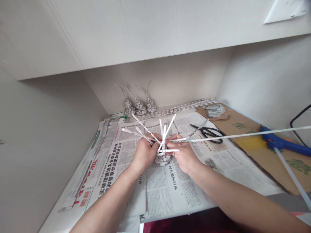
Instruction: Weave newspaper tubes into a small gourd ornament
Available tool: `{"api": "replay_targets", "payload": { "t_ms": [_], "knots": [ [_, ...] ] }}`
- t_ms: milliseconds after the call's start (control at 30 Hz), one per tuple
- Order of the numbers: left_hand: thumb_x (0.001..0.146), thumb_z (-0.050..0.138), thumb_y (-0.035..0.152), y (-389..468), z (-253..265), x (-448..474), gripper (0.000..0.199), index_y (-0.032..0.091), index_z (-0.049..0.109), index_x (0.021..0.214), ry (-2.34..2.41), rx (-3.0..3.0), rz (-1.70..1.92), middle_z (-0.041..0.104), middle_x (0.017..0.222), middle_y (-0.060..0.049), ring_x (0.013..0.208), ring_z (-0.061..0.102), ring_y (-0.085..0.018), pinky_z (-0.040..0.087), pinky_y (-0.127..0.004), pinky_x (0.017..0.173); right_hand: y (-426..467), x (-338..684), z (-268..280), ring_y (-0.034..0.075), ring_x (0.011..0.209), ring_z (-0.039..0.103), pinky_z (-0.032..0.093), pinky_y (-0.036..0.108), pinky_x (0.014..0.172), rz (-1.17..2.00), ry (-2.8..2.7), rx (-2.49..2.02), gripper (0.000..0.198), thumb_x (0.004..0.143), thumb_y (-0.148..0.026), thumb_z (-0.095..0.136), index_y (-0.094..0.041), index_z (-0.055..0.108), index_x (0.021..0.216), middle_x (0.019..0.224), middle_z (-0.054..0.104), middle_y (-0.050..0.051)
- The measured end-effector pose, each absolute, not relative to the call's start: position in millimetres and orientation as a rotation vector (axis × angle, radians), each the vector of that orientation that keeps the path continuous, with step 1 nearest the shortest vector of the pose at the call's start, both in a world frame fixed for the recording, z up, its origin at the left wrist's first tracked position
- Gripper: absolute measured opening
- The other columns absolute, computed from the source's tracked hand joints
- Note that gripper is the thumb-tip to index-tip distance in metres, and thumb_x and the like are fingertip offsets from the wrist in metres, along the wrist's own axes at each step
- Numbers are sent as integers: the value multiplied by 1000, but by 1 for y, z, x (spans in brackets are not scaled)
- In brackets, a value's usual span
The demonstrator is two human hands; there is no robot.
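Observation:
A small round piece woven from rolled newspaper strips (163, 159) stands between my hands, low on the newspaper-covered table. Several white paper strips (164, 136) stick up and outward from its top. My left hand (146, 149) grips its left side, the thumb pressed near the strips. On the right side, my right hand (183, 154) is closed with the fingers at the rim. One long paper strip (233, 136) runs from the woven piece past my right fingers toward the right edge. The exact pinch of the fingertips is partly hidden by the strips.
Three woven gourd shapes (140, 108) stand at the back beside a bundle of long paper strips (179, 108). Black scissors (210, 133) lie right of my hands. A blue glue gun (279, 142) rests on cardboard (252, 152), with a grey cloth-like bundle (215, 110) behind. A cabinet (136, 35) overhangs.

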State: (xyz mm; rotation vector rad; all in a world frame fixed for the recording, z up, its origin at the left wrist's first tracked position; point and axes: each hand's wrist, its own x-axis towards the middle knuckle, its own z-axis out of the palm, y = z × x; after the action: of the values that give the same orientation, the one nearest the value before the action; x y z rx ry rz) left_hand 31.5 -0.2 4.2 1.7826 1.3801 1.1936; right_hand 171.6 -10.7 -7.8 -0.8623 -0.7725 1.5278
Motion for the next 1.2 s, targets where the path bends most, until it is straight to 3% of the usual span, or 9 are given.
{"api": "replay_targets", "payload": {
  "t_ms": [167, 300, 467, 733, 867, 1033, 1200],
  "knots": [
    [79, 56, 24, 1, 4, 33, 20, 14, 66, 92, 1222, 1588, 1122, 70, 87, -6, 77, 65, -18, 49, -25, 64, -10, 172, -7, 14, 53, 60, 50, 27, 52, 1529, -786, -862, 27, 59, -25, 78, -17, 55, 70, 58, 65, -1],
    [80, 55, 27, 0, 4, 34, 15, 15, 62, 85, 1262, 1588, 1156, 68, 76, -3, 65, 61, -15, 46, -23, 60, -11, 170, -8, 13, 50, 59, 49, 26, 50, 1498, -823, -879, 26, 61, -25, 77, -18, 53, 69, 57, 64, -3],
    [84, 50, 30, -5, 2, 37, 15, 18, 56, 79, 1501, 1752, 1208, 62, 66, 1, 65, 59, -15, 44, -23, 61, -12, 168, -8, 14, 52, 60, 50, 27, 51, 1483, -866, -839, 27, 61, -25, 77, -18, 52, 66, 61, 66, -2],
    [80, 57, 32, 2, 12, 26, 21, 15, 64, 90, 1274, 1661, 1117, 70, 78, -4, 69, 64, -17, 50, -26, 64, -11, 168, -11, 14, 51, 60, 50, 27, 51, 1456, -894, -869, 24, 64, -26, 76, -19, 53, 67, 60, 65, -2],
    [73, 63, 25, 4, 23, 19, 19, 13, 71, 86, 1137, 1716, 962, 73, 80, -6, 76, 67, -21, 53, -30, 70, -12, 169, -9, 12, 48, 57, 47, 24, 48, 1466, -908, -878, 24, 63, -27, 77, -18, 56, 66, 55, 63, -2],
    [70, 61, 16, 1, 27, 19, 13, 15, 72, 76, 1270, 1771, 1010, 73, 75, -4, 69, 67, -19, 52, -27, 65, -8, 172, -12, 12, 53, 59, 49, 24, 51, 1473, -970, -918, 25, 66, -34, 76, -16, 61, 72, 61, 65, 0],
    [71, 55, 12, 0, 23, 22, 21, 17, 73, 80, 1406, 1838, 1055, 73, 76, -3, 72, 67, -20, 51, -27, 68, -4, 174, -16, 12, 51, 56, 38, 20, 38, 1393, -998, -1015, 28, 71, -41, 71, -15, 62, 70, 61, 64, 2]
  ]
}}
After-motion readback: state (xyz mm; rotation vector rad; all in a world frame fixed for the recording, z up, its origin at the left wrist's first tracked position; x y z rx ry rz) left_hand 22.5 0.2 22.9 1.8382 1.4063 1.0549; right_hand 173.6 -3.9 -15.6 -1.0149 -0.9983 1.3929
